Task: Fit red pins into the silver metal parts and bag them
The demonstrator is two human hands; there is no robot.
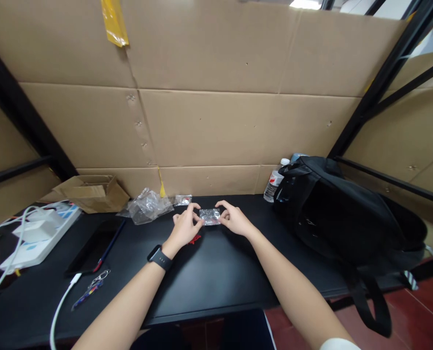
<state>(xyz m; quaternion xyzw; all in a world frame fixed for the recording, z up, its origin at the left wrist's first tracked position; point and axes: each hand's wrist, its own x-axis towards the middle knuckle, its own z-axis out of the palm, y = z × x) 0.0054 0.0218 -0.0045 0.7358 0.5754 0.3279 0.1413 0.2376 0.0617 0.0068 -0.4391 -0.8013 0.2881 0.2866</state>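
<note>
Between my two hands is a small clear plastic packet (pixel 209 217), shiny and roughly rectangular, low over the black table. My left hand (pixel 186 224), with a dark watch on its wrist, pinches the packet's left end. At its right end, the fingers of my right hand (pixel 234 218) are closed on it. What the packet contains is too small to make out. Just below my left hand lies a small red item (pixel 194 239), partly covered by the fingers. Another small clear packet (pixel 183 200) rests behind my left hand.
Crumpled clear plastic (pixel 149 206) and an open cardboard box (pixel 96 193) stand back left. Further left are a power strip (pixel 52 238), a dark tablet (pixel 96 245) and a keyring (pixel 91 290). On the right, a black backpack (pixel 348 218) sits beside a water bottle (pixel 274 182). Cardboard panels (pixel 216 126) wall the back.
</note>
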